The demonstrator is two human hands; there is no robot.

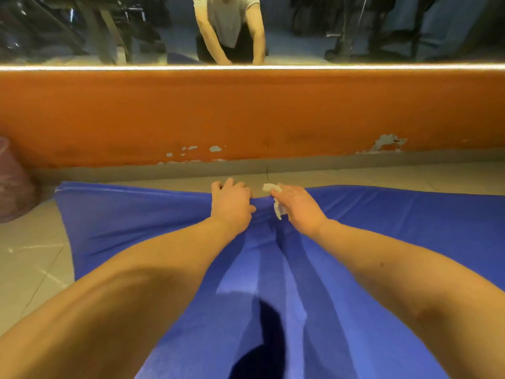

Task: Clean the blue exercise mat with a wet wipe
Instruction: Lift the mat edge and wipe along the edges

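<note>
**Wiping reaches the mat's far edge**

From the head camera, the blue exercise mat (131, 222) lies on the tiled floor (32, 266) before an orange wall (246, 113). Darker streaks down its middle suggest that strip is wiped; both sides look untouched, so much seems left. The left hand (232, 205) curls its fingers over the far edge. Just beside it, the right hand (300, 209) clutches the crumpled wet wipe (271, 187) against the mat.

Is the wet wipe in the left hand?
No. The white wet wipe is held in the right hand, while the left hand lies at the far edge of the blue mat without a wipe.
</note>
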